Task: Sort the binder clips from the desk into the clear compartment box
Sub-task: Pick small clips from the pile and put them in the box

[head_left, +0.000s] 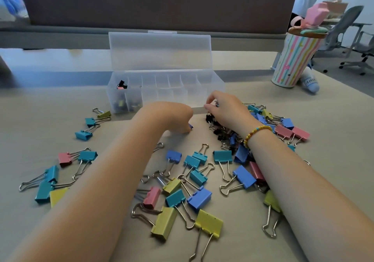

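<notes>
Binder clips are all over the lower half of the frame: teal, blue, yellow and pink ones with silver wire handles, and a heap of tiny black ones right of center. My left hand has its fingers curled down, pinching a small blue clip against the desk. My right hand sits over the black heap, thumb and fingertips pinching something small I can't make out. The clear compartment box sits open at upper center, with a few clips in its left compartments.
</notes>
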Demonstrator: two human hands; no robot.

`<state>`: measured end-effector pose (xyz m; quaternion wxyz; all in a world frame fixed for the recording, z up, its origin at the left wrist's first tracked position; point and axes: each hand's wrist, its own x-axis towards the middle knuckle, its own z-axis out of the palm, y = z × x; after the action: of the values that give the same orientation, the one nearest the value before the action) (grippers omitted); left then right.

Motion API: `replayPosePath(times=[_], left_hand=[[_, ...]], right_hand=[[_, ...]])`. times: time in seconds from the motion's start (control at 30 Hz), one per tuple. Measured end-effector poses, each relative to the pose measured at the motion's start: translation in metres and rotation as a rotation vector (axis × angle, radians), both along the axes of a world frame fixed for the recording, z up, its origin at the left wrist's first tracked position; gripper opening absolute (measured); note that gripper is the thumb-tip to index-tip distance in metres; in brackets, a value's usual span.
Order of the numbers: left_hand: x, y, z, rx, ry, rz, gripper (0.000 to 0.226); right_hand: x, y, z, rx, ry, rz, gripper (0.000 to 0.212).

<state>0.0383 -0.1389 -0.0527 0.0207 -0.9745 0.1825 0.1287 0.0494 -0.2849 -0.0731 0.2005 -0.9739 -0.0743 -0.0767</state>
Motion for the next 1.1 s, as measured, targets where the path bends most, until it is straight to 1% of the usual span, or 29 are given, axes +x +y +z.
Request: replayPosePath(times=[0.1, 0.17, 0.3, 0.43, 0.5, 0.53, 0.6, 0.67, 0.73, 0.8, 0.83, 0.9, 1.0, 1.03, 1.1], left_hand=[[-0.002, -0.004, -0.004, 0.020, -0.069, -0.021, 0.027], [0.000, -0.006, -0.008, -0.006, -0.103, -0.020, 0.026], [0.003, -0.007, -0.011, -0.129, -0.107, 0.022, 0.027], [0.001, -0.010, -0.008, -0.297, -0.060, 0.093, 0.026], [0.001, -0.012, -0.009, -0.470, 0.068, 0.148, 0.025], [0.001, -0.013, -0.009, -0.609, 0.173, 0.185, 0.023], [0.001, -0.012, -0.008, -0.955, 0.396, 0.283, 0.019], [0.003, -0.008, -0.008, -1.325, 0.572, 0.384, 0.020], [0.007, -0.002, -0.008, -1.642, 0.662, 0.477, 0.020], [0.009, 0.003, -0.010, -1.850, 0.700, 0.542, 0.019], [0.010, 0.004, -0.011, -1.920, 0.715, 0.565, 0.019], [0.009, 0.004, -0.013, -1.993, 0.732, 0.599, 0.016], [0.005, 0.003, -0.016, -2.005, 0.715, 0.605, 0.013], [0.005, 0.004, -0.016, -1.998, 0.701, 0.599, 0.015], [0.005, 0.005, -0.017, -1.980, 0.677, 0.603, 0.029]], right_hand=[[0.002, -0.004, 0.000, -0.007, 0.047, 0.015, 0.020], [0.003, -0.006, 0.001, -0.025, 0.079, 0.040, 0.020], [0.005, -0.012, 0.005, -0.046, 0.165, 0.083, 0.017], [0.004, -0.020, 0.009, -0.036, 0.237, 0.124, 0.024], [0.002, -0.022, 0.010, -0.027, 0.258, 0.129, 0.024], [0.002, -0.022, 0.010, -0.027, 0.269, 0.130, 0.022], [0.000, -0.020, 0.011, -0.035, 0.297, 0.140, 0.015], [-0.003, -0.019, 0.016, -0.031, 0.317, 0.152, 0.008], [-0.004, -0.020, 0.023, 0.051, 0.293, 0.128, 0.011], [-0.005, -0.024, 0.027, 0.112, 0.230, 0.059, 0.021], [-0.005, -0.026, 0.027, 0.099, 0.199, 0.024, 0.026], [-0.005, -0.027, 0.023, 0.029, 0.181, -0.009, 0.034], [-0.003, -0.020, 0.011, -0.066, 0.214, -0.014, 0.041], [-0.002, -0.017, 0.009, -0.094, 0.206, -0.013, 0.041], [-0.001, -0.012, 0.009, -0.126, 0.188, -0.016, 0.040]])
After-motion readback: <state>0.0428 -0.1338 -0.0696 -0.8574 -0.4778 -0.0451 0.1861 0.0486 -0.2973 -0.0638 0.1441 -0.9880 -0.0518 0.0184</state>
